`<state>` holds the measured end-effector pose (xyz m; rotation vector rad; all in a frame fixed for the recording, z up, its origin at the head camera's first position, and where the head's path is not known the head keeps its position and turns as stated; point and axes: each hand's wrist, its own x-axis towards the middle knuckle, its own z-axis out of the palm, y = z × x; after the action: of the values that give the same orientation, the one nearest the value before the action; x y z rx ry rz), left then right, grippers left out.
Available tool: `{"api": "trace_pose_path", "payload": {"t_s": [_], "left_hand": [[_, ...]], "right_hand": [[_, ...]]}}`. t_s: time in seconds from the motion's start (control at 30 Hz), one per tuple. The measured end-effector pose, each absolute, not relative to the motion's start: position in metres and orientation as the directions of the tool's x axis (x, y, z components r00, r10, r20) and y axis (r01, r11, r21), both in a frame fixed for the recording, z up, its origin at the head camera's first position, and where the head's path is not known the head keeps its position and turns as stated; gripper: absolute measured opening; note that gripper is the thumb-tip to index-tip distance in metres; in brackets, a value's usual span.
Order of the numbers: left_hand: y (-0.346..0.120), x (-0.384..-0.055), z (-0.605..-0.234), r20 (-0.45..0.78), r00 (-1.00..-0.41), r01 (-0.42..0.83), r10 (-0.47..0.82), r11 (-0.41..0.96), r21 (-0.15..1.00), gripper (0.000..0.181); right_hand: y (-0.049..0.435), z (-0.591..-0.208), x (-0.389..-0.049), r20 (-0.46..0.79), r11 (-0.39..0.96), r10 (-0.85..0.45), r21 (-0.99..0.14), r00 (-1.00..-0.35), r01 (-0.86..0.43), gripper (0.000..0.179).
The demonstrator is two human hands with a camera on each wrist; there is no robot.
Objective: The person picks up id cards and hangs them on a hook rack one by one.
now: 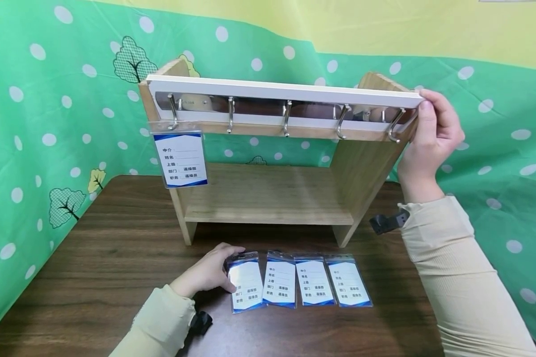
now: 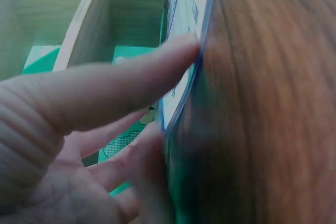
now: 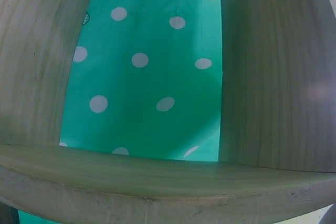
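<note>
My left hand (image 1: 207, 270) is at the leftmost of several name badges (image 1: 245, 285) in a row on the table, its thumb and fingers pinching that badge's edges. In the left wrist view the thumb lies against the clear sleeve of the badge (image 2: 181, 98), with the other fingers at its far edge. My right hand (image 1: 431, 136) grips the right end of the white hook rail (image 1: 286, 90) on a wooden shelf. Another name badge (image 1: 180, 161) hangs from the leftmost hook (image 1: 172, 111). The right hand is outside the right wrist view.
The wooden shelf (image 1: 268, 191) stands on the dark wood table (image 1: 94, 267), behind the row of badges. Several metal hooks line its front, including a middle hook (image 1: 287, 119). A green dotted cloth (image 1: 71, 99) hangs behind and around the table.
</note>
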<state>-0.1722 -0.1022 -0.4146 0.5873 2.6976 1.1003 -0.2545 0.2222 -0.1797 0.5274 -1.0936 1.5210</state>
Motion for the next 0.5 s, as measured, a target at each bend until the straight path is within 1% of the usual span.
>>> {"api": "trace_pose_path", "payload": {"t_s": [0.1,0.33,0.5], "left_hand": [[-0.1019,-0.1726,-0.4144,0.007,-0.921,0.293,0.390,0.681,0.671,0.078],[-0.1019,-0.1713,-0.4142,-0.013,-0.946,0.232,0.324,0.702,0.673,0.064],[-0.1027,-0.1734,-0.4133,0.012,-0.947,0.234,0.321,0.665,0.709,0.055]], "right_hand": [[0.2230,-0.1814,-0.2544,0.807,0.058,0.528,-0.344,-0.264,-0.937,0.018],[0.2218,-0.1825,-0.2545,0.806,0.037,0.529,-0.333,-0.264,-0.942,0.017],[0.2207,-0.1806,-0.2562,0.807,0.033,0.528,-0.333,-0.266,-0.943,0.018]]}}
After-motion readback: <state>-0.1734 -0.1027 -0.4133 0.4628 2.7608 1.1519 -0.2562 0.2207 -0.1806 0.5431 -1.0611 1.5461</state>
